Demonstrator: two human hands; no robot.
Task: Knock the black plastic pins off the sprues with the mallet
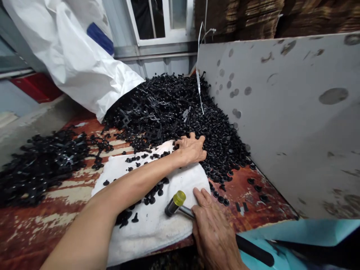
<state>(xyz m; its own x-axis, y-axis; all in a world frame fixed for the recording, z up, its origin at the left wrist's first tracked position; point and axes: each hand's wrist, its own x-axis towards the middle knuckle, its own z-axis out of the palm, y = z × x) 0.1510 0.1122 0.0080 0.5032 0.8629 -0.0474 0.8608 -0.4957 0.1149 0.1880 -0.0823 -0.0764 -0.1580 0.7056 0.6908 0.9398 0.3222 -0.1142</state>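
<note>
My left hand [191, 150] reaches across the white cloth [182, 185] to the near edge of a pile of small black mushroom-shaped parts [222, 138]. Its fingers are spread and touch the pile's edge; anything beneath the palm is hidden. Lower right, my right hand [212, 223] lies over the handle of a mallet [177, 198], holding it near the cloth's edge. The mallet head has one yellow face and one dark one, and its black grip sticks out behind the hand. Several loose black parts [152, 197] lie on the cloth, partly covered by my left forearm.
Flat linked black strips [152, 108] cover the pile's left side. A second black heap [47, 161] sits on the worn red tabletop [70, 204] at left. A white sack [84, 60] hangs over the back left. A grey panel [281, 112] walls the right side.
</note>
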